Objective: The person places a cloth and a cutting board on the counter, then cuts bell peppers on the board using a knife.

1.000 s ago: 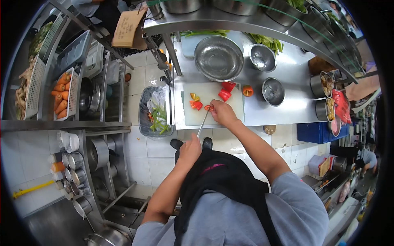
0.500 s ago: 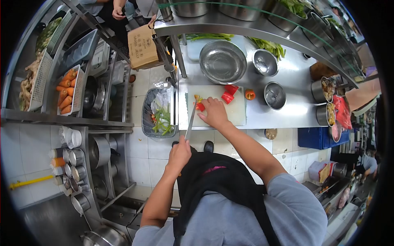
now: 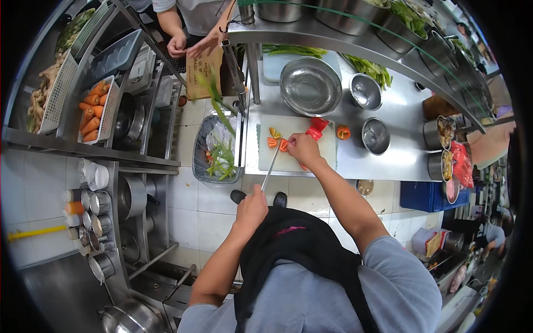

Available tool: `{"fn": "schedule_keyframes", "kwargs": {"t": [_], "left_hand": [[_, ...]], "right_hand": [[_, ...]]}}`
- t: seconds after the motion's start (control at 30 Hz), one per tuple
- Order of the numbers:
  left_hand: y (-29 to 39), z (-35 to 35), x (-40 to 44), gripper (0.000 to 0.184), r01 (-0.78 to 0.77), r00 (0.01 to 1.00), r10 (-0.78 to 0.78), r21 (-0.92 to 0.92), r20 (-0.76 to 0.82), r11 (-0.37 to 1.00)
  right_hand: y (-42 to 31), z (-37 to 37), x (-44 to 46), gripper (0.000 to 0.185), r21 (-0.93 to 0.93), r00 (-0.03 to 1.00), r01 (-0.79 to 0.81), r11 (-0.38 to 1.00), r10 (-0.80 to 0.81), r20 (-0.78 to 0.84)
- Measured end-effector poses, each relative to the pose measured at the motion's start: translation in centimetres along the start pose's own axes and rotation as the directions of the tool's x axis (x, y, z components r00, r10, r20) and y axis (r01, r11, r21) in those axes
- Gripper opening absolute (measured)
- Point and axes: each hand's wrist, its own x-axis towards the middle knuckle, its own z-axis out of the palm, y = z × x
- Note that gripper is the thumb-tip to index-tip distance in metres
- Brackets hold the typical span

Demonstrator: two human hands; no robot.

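My left hand (image 3: 252, 208) is closed round the handle of a long knife (image 3: 270, 171), its blade angled up over the white cutting board (image 3: 266, 161). By the blade's tip, my right hand (image 3: 304, 149) has its fingers pressed together on a red pepper piece (image 3: 283, 145). Small red pepper pieces (image 3: 272, 142) and a yellowish one (image 3: 274, 133) lie just left of it. Larger red pepper pieces (image 3: 316, 128) rest behind my right hand. An orange-red pepper (image 3: 343, 131) sits off the board's right edge.
A large steel bowl (image 3: 311, 87) and smaller bowls (image 3: 366, 91) stand behind and right of the board. A steel shelf (image 3: 333, 36) overhangs the back. At left, green stalks (image 3: 222, 114) are in the air over a lined bin (image 3: 199, 161); a co-worker's hands (image 3: 189, 49) are beyond.
My right hand, spread over the board half a second ago, now pinches a pepper piece. The knife has shifted right. A co-worker's hands have come in at upper left, and green stalks appear above the bin.
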Motion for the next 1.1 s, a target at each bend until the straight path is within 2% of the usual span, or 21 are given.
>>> {"fn": "schedule_keyframes", "kwargs": {"t": [0.2, 0.33, 0.5, 0.53, 0.6, 0.83, 0.93, 1.0, 1.1], "left_hand": [[0.1, 1.7, 1.3, 0.025, 0.009, 1.0, -0.01, 0.034, 0.02, 0.999], [0.3, 1.8, 1.8, 0.022, 0.021, 0.999, -0.023, 0.038, 0.047, 0.999], [1.2, 1.4, 1.8, 0.022, 0.04, 0.996, -0.041, 0.014, 0.081, 0.999], [1.4, 1.2, 1.9, 0.022, 0.04, 0.996, -0.041, 0.014, 0.083, 0.999], [1.6, 0.9, 2.0, 0.024, 0.032, 0.993, -0.033, 0.011, 0.11, 0.999], [3.4, -1.1, 1.7, 0.024, 0.036, 0.984, -0.04, 0.026, 0.171, 0.999], [2.8, 1.1, 2.3, 0.025, 0.046, 0.986, -0.047, 0.01, 0.16, 0.999], [1.0, 4.2, 3.6, 0.028, 0.043, 0.994, -0.043, 0.002, 0.103, 0.999], [0.0, 4.3, 4.3, 0.027, 0.001, 0.998, -0.001, -0.013, 0.066, 1.0]], "right_hand": [[0.0, 0.3, 0.1, 0.017, 0.001, 0.997, -0.07, 0.998, 0.07, 0.036], [-1.0, -1.0, -0.3, 0.018, 0.007, 0.998, -0.036, 0.999, 0.035, 0.059], [-0.9, -2.4, -0.5, 0.023, 0.011, 0.975, 0.132, 0.991, -0.132, 0.181], [-0.7, -2.3, -0.5, 0.023, 0.011, 0.975, 0.13, 0.991, -0.13, 0.182], [-0.4, -2.0, -0.5, 0.025, -0.019, 0.964, 0.241, 0.97, -0.237, 0.125], [-1.1, -2.2, -0.5, 0.024, -0.058, 0.966, 0.213, 0.975, -0.201, 0.164], [-1.0, -2.2, -0.5, 0.025, -0.066, 0.965, 0.234, 0.97, -0.223, 0.141], [-0.9, -1.9, -0.3, 0.021, -0.105, 0.965, 0.208, 0.973, -0.186, 0.183], [-0.6, -1.8, -0.1, 0.023, -0.144, 0.963, 0.212, 0.966, -0.182, 0.199]]}}
